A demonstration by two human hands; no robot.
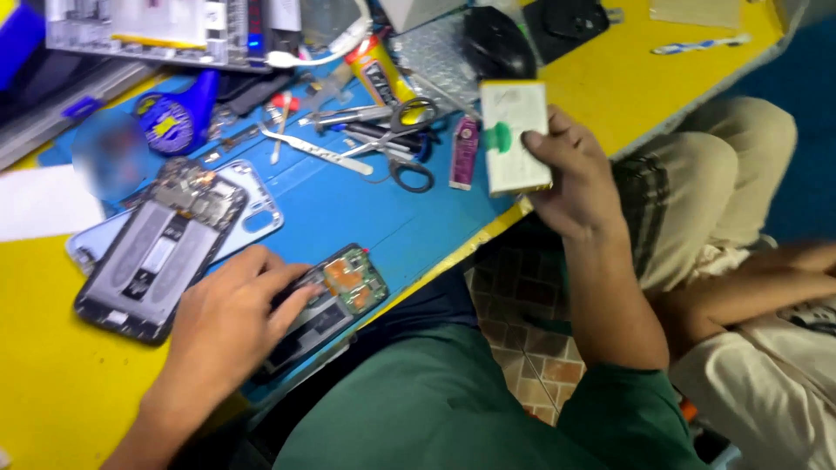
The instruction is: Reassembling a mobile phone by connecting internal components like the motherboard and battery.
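The left hand [231, 326] presses fingers on an opened phone [335, 300] near the counter [52, 383] edge. The right hand [570, 178] pinches a white battery [514, 139] above it; scissors [405, 144] lie farther back.

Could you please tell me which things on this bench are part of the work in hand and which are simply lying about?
In hand:
- opened phone, pressed down by the left hand
- white flat battery, held up in the right hand

Lying about:
- second opened phone
- scissors
- tweezers
- black mouse
- glue tube
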